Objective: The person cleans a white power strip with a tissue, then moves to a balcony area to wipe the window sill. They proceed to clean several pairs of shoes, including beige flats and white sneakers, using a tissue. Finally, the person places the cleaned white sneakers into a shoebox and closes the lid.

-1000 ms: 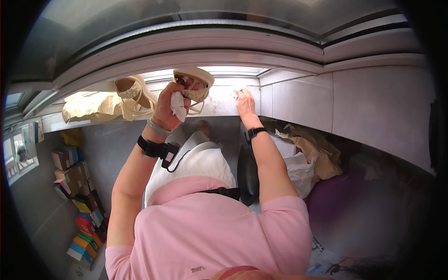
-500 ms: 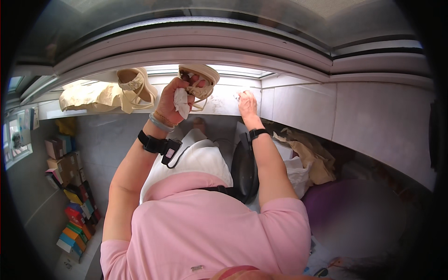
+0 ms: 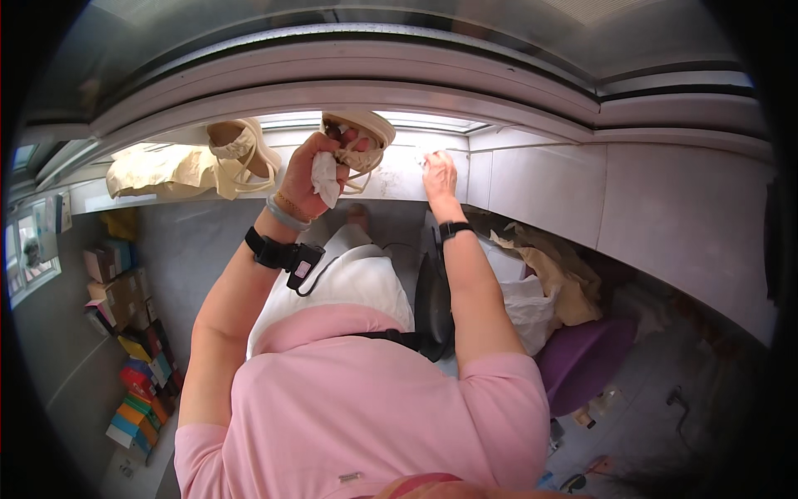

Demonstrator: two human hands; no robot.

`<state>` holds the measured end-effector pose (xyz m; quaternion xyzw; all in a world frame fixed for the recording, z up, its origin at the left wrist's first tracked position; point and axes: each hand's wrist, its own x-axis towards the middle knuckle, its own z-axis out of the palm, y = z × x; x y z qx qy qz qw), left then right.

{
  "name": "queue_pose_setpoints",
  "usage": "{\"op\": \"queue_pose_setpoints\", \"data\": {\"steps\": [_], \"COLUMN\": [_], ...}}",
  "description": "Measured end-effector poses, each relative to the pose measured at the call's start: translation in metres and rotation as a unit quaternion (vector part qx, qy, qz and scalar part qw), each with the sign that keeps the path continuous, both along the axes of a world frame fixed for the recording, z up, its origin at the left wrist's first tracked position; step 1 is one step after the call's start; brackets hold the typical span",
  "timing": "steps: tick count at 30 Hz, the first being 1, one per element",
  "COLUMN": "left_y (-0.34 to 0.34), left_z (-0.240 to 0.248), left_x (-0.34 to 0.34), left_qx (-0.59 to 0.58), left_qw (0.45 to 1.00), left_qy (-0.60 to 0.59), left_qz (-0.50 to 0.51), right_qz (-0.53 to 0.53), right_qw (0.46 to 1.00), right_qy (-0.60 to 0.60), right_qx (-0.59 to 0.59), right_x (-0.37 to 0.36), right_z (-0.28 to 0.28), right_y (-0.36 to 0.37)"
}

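Note:
My left hand [image 3: 306, 179] is raised over the front edge of a white windowsill [image 3: 397, 181], closed around a beige strappy sandal [image 3: 376, 133] whose sole faces the window. A crumpled white tissue [image 3: 325, 178] is also gripped in that hand. My right hand [image 3: 441, 175] rests on the sill at its right end, fingers bent and drawn together. Something small and white shows at its fingertips, too pale against the sill to name. Dark smudges mark the sill between the hands. The matching beige sandal [image 3: 241, 154] stands left of my left hand, beside crumpled tan paper [image 3: 158, 170].
Window frames [image 3: 349, 71] run across the far side. Stacked boxes [image 3: 137, 366] line the left wall. At the right lie a black round thing [image 3: 432, 308], a white plastic bag [image 3: 528, 308], brown paper [image 3: 573, 287] and a purple tub-like thing [image 3: 586, 362].
My right hand has shifted slightly on the sill. My left hand still grips the sandal and tissue. The blur at lower right has gone, showing the purple thing and the floor beside it.

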<state>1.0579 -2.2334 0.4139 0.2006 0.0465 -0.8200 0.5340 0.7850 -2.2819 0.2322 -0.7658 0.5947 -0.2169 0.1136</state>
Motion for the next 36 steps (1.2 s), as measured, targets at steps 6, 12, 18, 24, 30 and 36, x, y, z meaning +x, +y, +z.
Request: {"op": "queue_pose_setpoints", "data": {"steps": [6, 12, 18, 24, 30, 36], "left_y": [0.000, 0.003, 0.000, -0.001, -0.005, -0.005], "left_z": [-0.001, 0.013, 0.005, 0.015, 0.011, 0.006], "left_x": [0.000, 0.002, 0.005, 0.005, 0.004, 0.004], "left_qx": [0.003, 0.016, -0.011, -0.014, -0.007, 0.007], "left_qw": [1.000, 0.999, 1.000, 0.999, 1.000, 1.000], "left_qy": [0.001, -0.022, -0.027, -0.028, -0.030, -0.014], "left_qz": [0.009, 0.016, 0.005, -0.018, 0.006, -0.004], "right_qz": [-0.029, 0.018, -0.151, -0.033, -0.101, -0.115], "right_qw": [0.999, 0.999, 0.988, 0.999, 0.990, 0.984], "right_qy": [-0.015, -0.007, -0.011, -0.002, 0.098, 0.132], "right_qx": [0.016, 0.038, 0.037, 0.026, 0.029, 0.034], "right_x": [0.011, -0.027, -0.006, 0.013, -0.049, -0.036], "right_z": [0.002, 0.008, -0.010, 0.007, 0.015, 0.004], "right_y": [-0.011, 0.049, 0.024, 0.078, 0.079, 0.106]}}
